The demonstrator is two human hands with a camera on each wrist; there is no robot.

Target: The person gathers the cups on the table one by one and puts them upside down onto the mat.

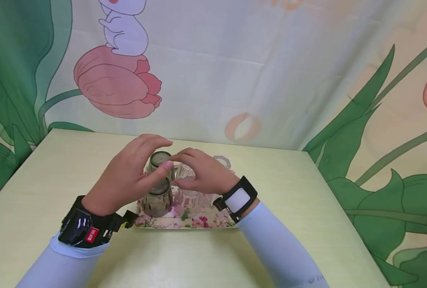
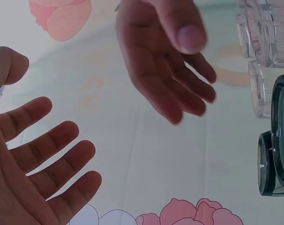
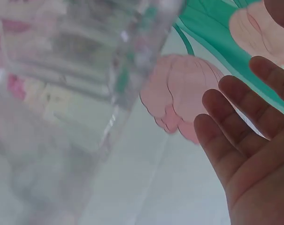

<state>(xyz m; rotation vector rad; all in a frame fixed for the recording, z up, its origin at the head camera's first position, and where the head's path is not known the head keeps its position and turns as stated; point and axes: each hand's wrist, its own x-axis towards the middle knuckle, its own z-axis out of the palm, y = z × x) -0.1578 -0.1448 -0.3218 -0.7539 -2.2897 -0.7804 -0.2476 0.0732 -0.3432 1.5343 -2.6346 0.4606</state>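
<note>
My left hand is held over the left side of a floral tray, its fingers spread and relaxed, with nothing in its grasp. Below and beside it are two dark, smoky drinking glasses, one in front and one behind, both bottom up. My right hand hovers above the clear glasses, fingers loosely bent and facing the left hand. In the left wrist view both palms appear apart from the dark glass. A blurred clear glass fills much of the right wrist view.
The tray rests on a pale table. Another clear glass stands at the tray's back right, partly behind my right hand. A curtain printed with tulips hangs behind the table's far edge.
</note>
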